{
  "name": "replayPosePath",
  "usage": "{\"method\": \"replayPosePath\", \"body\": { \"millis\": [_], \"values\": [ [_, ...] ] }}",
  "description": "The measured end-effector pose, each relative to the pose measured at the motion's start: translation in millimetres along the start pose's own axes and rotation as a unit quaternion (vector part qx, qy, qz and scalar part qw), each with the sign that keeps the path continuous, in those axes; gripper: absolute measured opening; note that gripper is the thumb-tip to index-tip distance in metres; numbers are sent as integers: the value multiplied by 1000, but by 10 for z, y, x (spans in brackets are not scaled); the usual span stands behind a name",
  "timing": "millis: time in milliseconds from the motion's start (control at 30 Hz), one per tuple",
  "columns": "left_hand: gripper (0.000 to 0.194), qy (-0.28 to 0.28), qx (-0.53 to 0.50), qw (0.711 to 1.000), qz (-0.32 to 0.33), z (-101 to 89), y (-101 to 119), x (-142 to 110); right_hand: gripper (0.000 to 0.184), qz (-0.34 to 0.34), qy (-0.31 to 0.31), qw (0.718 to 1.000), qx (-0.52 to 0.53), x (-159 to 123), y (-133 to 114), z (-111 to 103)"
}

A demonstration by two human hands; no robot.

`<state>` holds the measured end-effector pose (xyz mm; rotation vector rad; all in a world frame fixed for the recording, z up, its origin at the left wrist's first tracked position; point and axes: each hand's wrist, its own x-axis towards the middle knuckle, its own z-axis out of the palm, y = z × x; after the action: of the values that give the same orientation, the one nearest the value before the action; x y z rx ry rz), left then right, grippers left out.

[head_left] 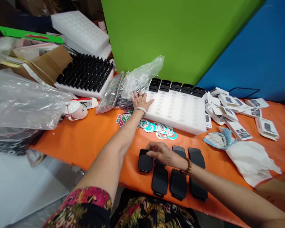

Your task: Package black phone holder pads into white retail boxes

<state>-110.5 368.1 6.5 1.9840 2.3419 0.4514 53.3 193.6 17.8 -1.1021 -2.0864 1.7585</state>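
My left hand (pixel 140 102) reaches forward with its fingers spread, lying over the edge of a clear plastic bag (pixel 142 76) and the left corner of a white foam tray (pixel 178 110). Nothing is gripped in it. Close to my body, my right hand (pixel 161 152) pinches the upper edge of a flat black rounded case (pixel 146 162). Several like it lie in two rows on the orange tabletop, among them a black case (pixel 160 180) just below; one is partly hidden under this hand. More black pieces (pixel 165 85) stand in the foam tray's back slots.
Loose ring stickers (pixel 166 131) lie before the tray. Small white boxes (pixel 242 129) and a white cloth (pixel 251 160) are at right. On the left stand a white mug (pixel 76 110), a full tray of black pieces (pixel 85 74) and a large plastic bag (pixel 26 98). A green panel (pixel 156 31) rises behind.
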Motion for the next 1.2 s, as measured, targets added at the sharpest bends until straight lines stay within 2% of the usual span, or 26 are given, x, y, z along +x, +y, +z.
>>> {"method": "replayPosePath", "body": {
  "millis": [133, 233, 333, 433, 500, 567, 633, 733, 800, 900, 1000, 1067, 1100, 1133, 1200],
  "values": [
    [63, 11, 2, 1000, 0, -3, -3, -2, 6, 3, 16, 990, -142, -139, 6, 226],
    [59, 19, 2, 1000, 0, -41, -6, -20, 7, -42, 46, 971, -232, -105, -45, 125],
    [58, 19, 3, 1000, -1, -59, -13, -22, 12, -84, 151, 941, -292, 191, -172, -345],
    [61, 14, 3, 1000, -5, -58, -19, -8, 17, -113, 304, 890, -320, 694, -395, -1060],
    [62, 12, 5, 1000, -9, -53, -21, 1, 10, -106, 373, 857, -339, 1067, -512, -1487],
    [63, 13, 5, 1000, -9, -47, -23, 9, 4, -86, 382, 853, -346, 1411, -556, -1768],
    [63, 16, 3, 1000, -8, -39, -25, 16, 3, -75, 366, 861, -345, 1692, -536, -1892],
    [62, 17, 3, 1000, -5, -24, -29, 20, 14, -67, 347, 875, -330, 1949, -479, -1904],
    [62, 21, 5, 1000, -3, -15, -28, 15, 17, -69, 352, 881, -309, 1996, -487, -1892],
    [63, 22, 7, 1000, -2, -10, -20, 2, 6, -86, 392, 878, -261, 1865, -624, -1929],
    [63, 17, -2, 1000, -1, -18, -12, -2, 13, -111, 423, 876, -205, 1511, -840, -1953],
    [61, 14, -8, 1000, 7, -32, -12, -3, 7, -121, 374, 902, -177, 1187, -925, -1849],
    [60, 10, -9, 1000, 11, -39, -13, -4, 5, -123, 317, 927, -156, 1018, -923, -1743],
    [59, 9, -11, 1000, 13, -44, -14, -7, 5, -115, 228, 963, -89, 856, -885, -1602],
    [59, 13, -14, 1000, 14, -46, -15, -12, 13, -89, 148, 983, -62, 583, -703, -1254]
  ]
}}
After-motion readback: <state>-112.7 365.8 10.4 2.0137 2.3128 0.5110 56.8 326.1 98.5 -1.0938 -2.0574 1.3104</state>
